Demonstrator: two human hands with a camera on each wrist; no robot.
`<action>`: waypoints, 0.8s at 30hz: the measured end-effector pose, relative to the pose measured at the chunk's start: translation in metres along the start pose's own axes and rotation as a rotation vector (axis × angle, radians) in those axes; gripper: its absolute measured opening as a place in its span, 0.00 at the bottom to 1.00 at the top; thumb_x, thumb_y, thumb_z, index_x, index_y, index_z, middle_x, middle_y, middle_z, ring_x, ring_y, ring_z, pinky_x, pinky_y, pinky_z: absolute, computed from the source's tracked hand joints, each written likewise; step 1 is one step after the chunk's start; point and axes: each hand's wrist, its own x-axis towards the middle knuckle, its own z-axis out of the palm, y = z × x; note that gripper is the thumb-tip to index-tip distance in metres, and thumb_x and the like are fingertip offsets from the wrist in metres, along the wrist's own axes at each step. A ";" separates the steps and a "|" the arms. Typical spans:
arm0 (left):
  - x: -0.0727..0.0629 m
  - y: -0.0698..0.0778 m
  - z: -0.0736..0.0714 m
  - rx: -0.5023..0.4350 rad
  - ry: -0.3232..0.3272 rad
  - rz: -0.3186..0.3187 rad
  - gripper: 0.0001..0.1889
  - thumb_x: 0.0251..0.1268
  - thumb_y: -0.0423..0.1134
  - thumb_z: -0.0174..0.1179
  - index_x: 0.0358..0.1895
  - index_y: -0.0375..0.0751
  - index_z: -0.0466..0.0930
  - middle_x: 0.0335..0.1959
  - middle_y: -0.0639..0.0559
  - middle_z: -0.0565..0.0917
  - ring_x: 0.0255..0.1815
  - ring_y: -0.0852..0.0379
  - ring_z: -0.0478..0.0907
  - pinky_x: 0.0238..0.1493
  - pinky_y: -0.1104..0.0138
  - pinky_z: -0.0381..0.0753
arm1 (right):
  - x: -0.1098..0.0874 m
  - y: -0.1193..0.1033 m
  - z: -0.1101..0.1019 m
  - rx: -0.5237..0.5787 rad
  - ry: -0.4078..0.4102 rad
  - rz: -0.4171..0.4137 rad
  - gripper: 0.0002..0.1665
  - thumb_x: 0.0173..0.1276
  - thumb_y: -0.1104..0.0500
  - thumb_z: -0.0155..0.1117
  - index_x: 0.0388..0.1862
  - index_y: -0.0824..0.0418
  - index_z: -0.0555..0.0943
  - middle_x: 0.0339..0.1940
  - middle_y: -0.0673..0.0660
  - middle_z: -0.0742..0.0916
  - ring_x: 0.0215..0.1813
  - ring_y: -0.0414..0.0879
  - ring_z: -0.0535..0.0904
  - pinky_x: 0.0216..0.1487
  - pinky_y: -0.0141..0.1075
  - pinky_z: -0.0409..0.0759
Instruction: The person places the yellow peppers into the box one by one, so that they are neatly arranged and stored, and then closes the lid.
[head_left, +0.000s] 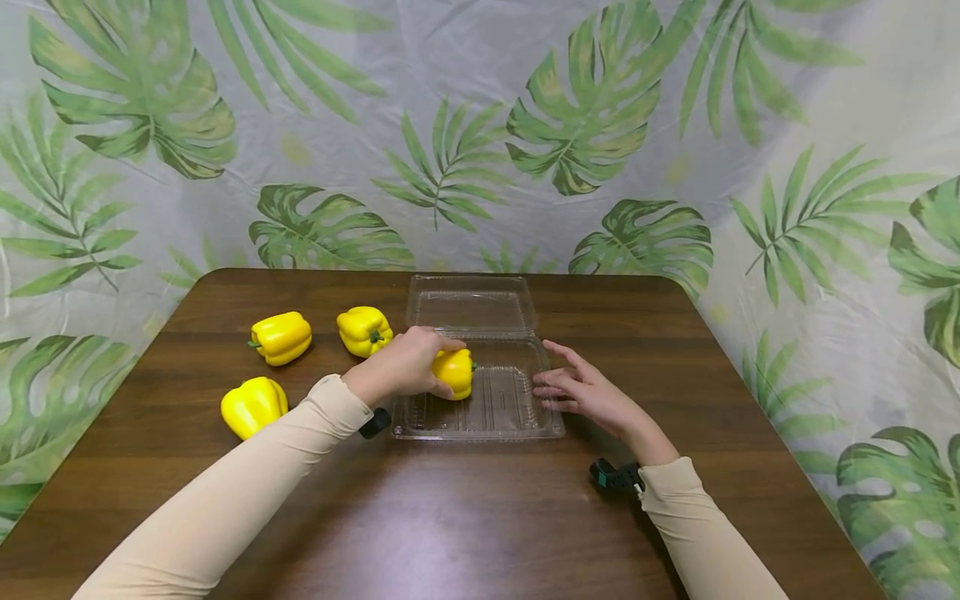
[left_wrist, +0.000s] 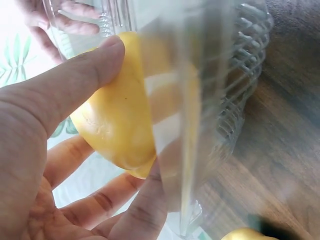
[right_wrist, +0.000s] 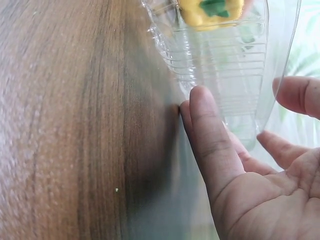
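My left hand (head_left: 408, 362) grips a yellow bell pepper (head_left: 454, 374) inside the left part of a clear plastic clamshell container (head_left: 502, 425). In the left wrist view the thumb lies along one side of the pepper (left_wrist: 117, 120) and fingers curl round the other. The container's lid (head_left: 472, 308) is folded back, away from me. At the container's right side is my right hand (head_left: 592, 396), its fingers extended along the wall. The right wrist view shows those fingertips right at the clear side wall (right_wrist: 225, 90), with the pepper's green stem (right_wrist: 214, 7) beyond.
Three more yellow bell peppers lie left of the container: one near its back corner (head_left: 364, 331), one farther left (head_left: 281, 337) and one nearer me (head_left: 253, 407), partly behind the left sleeve. A leaf-patterned cloth (head_left: 465, 150) hangs behind the brown wooden table (head_left: 450, 525).
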 end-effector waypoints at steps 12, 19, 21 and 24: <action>-0.001 0.002 -0.001 0.076 0.009 -0.009 0.40 0.55 0.48 0.84 0.72 0.42 0.81 0.56 0.39 0.84 0.55 0.43 0.82 0.58 0.48 0.84 | 0.002 0.000 0.001 0.002 -0.003 -0.001 0.40 0.90 0.57 0.49 0.92 0.51 0.45 0.76 0.79 0.73 0.76 0.71 0.76 0.63 0.39 0.86; -0.001 -0.001 0.000 0.140 0.048 -0.001 0.37 0.53 0.48 0.84 0.68 0.41 0.84 0.50 0.41 0.85 0.50 0.45 0.82 0.56 0.52 0.85 | 0.001 -0.001 0.001 -0.005 -0.013 -0.009 0.40 0.90 0.57 0.47 0.92 0.51 0.44 0.77 0.79 0.72 0.76 0.72 0.75 0.65 0.40 0.86; -0.002 -0.001 -0.001 0.141 0.050 -0.003 0.37 0.52 0.47 0.85 0.68 0.41 0.84 0.50 0.41 0.85 0.50 0.45 0.82 0.57 0.52 0.85 | 0.001 -0.001 0.001 -0.008 -0.013 -0.009 0.40 0.90 0.57 0.47 0.92 0.51 0.44 0.77 0.79 0.72 0.76 0.72 0.75 0.65 0.40 0.86; -0.002 -0.001 -0.002 0.129 0.046 -0.004 0.37 0.52 0.46 0.85 0.67 0.40 0.84 0.51 0.41 0.85 0.50 0.45 0.82 0.58 0.51 0.84 | 0.001 -0.001 0.001 -0.012 -0.013 -0.008 0.40 0.90 0.57 0.48 0.92 0.51 0.44 0.76 0.79 0.73 0.76 0.71 0.75 0.65 0.40 0.86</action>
